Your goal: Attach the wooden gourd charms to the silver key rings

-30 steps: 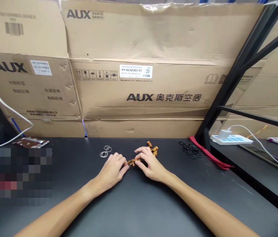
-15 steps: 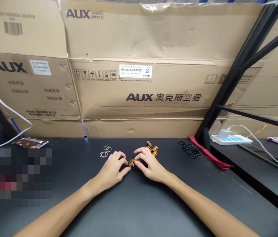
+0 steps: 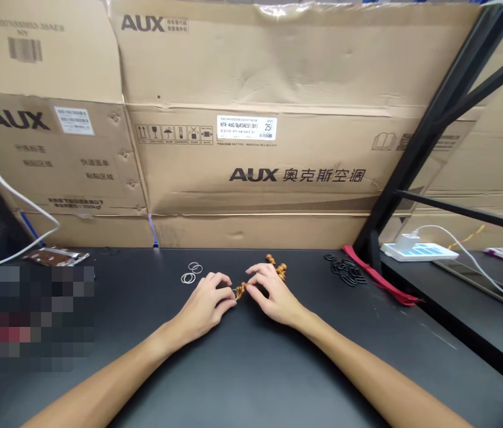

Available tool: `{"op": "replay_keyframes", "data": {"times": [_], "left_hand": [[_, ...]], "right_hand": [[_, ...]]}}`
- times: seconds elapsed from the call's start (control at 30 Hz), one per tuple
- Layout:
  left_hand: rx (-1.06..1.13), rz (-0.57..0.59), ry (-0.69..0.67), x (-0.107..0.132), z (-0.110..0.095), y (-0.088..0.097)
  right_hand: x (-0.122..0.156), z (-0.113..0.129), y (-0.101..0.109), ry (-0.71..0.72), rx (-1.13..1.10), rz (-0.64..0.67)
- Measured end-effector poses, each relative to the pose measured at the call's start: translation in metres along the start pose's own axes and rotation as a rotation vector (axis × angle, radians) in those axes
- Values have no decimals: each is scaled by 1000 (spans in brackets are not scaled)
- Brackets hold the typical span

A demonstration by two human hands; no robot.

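My left hand (image 3: 207, 303) and my right hand (image 3: 273, 294) meet on the black table (image 3: 251, 368), both pinched on one small golden-brown piece (image 3: 240, 289) held between their fingertips. What sort of piece it is I cannot make out. Just behind my right hand lies a little heap of similar golden-brown pieces (image 3: 277, 266). A few thin metal rings (image 3: 191, 273) lie left of my left hand, apart from it.
Large AUX cardboard boxes (image 3: 255, 119) wall off the table's back. A pile of black rings (image 3: 345, 270) and a red strip (image 3: 380, 279) lie at the right, by a black frame post (image 3: 416, 142). A white power strip (image 3: 418, 251) sits beyond. A white cable (image 3: 10, 190) hangs at left.
My fingertips have drawn closer together on the small piece, and it has lifted slightly off the table. The arms have stayed where they were.
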State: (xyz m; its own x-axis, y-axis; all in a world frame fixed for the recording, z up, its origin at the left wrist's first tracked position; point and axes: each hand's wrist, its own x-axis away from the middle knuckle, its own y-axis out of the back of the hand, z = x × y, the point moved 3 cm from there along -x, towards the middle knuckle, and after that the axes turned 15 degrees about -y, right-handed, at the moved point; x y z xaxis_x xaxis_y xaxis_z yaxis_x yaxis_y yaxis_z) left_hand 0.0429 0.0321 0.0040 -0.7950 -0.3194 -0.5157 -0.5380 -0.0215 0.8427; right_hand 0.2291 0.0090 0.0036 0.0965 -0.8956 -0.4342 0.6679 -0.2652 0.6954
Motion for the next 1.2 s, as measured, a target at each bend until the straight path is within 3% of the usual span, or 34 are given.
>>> {"op": "replay_keyframes", "data": {"times": [0.2, 0.5, 0.97, 1.2], "left_hand": [[2, 13, -21, -1, -2, 0], [-14, 15, -33, 1, -1, -1], [-71, 26, -63, 1, -4, -3], [-85, 12, -82, 0, -4, -1]], "right_hand": [[-3, -11, -1, -12, 183, -104], [7, 13, -2, 184, 169, 45], [9, 19, -7, 188, 148, 67], [6, 10, -7, 105, 192, 10]]}}
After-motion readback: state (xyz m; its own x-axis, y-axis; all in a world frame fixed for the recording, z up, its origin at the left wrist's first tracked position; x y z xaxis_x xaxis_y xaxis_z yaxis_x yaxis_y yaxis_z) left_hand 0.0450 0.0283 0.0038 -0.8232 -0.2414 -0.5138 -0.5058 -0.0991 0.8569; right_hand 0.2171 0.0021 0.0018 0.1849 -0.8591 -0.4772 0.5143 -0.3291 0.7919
